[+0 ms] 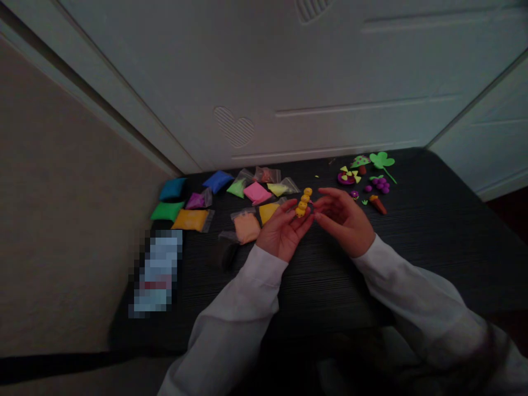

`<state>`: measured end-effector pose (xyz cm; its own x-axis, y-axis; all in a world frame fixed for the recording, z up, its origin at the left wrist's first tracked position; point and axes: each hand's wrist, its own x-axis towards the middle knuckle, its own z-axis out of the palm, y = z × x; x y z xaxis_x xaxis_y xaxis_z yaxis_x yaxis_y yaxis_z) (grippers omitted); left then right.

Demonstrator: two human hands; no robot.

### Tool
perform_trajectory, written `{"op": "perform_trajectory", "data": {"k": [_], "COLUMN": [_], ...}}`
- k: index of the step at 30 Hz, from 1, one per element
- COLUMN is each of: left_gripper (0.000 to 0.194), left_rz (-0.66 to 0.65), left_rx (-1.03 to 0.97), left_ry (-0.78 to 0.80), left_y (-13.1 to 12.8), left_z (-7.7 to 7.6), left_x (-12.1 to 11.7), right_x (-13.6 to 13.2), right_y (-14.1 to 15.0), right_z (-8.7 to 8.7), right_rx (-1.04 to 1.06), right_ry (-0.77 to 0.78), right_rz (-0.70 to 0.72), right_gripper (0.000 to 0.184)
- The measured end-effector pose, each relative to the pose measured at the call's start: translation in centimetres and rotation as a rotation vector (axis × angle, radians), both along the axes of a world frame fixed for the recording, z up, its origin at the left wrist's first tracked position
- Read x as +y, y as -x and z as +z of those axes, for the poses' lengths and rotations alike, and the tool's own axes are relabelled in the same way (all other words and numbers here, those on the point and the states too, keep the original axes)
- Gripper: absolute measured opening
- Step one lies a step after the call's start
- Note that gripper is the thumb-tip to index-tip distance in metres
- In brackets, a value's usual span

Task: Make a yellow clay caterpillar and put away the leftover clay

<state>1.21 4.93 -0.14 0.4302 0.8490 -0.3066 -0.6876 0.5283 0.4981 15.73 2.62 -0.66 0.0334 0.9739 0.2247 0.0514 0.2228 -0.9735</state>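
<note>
The left hand (282, 232) grips a yellow figure (303, 204), a slanting row of round balls with tiny dark marks; the right hand (347, 221) curls beside it, its grip unclear. A black table (317, 286) lies beneath.

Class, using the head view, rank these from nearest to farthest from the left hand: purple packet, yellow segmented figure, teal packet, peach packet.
1. Yellow segmented figure: held in the left hand.
2. Peach packet: just left of it.
3. Purple packet: farther left.
4. Teal packet: far left, toward the back.
</note>
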Motion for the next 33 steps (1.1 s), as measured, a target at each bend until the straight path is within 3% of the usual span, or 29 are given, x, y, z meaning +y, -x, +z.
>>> {"op": "perform_trajectory", "data": {"k": [8, 16, 25, 33], "left_gripper": [0.024, 0.023, 0.02, 0.017], "left_rz": [-0.036, -0.08, -0.092, -0.115], "left_rx": [-0.02, -0.052, -0.022, -0.064], "left_ry": [-0.046, -0.053, -0.068, -0.074], "left_y": [-0.2, -0.4, -0.4, -0.3], "left_z": [-0.2, -0.1, -0.1, 0.0], "left_x": [-0.3, -0.6, -0.6, -0.8], "right_x": [-1.0, -0.6, -0.4, -0.5], "right_y": [1.3, 0.6, 0.5, 0.0], "right_z": [0.1, 0.8, 0.6, 0.9], "right_rx": [-0.092, 0.184, 0.212, 0.237], "right_ry": [-0.145, -0.047, 0.058, 0.045], "right_rz": [-0.094, -0.043, 0.057, 0.088], "right_gripper": [0.054, 0.04, 0.048, 0.047]}}
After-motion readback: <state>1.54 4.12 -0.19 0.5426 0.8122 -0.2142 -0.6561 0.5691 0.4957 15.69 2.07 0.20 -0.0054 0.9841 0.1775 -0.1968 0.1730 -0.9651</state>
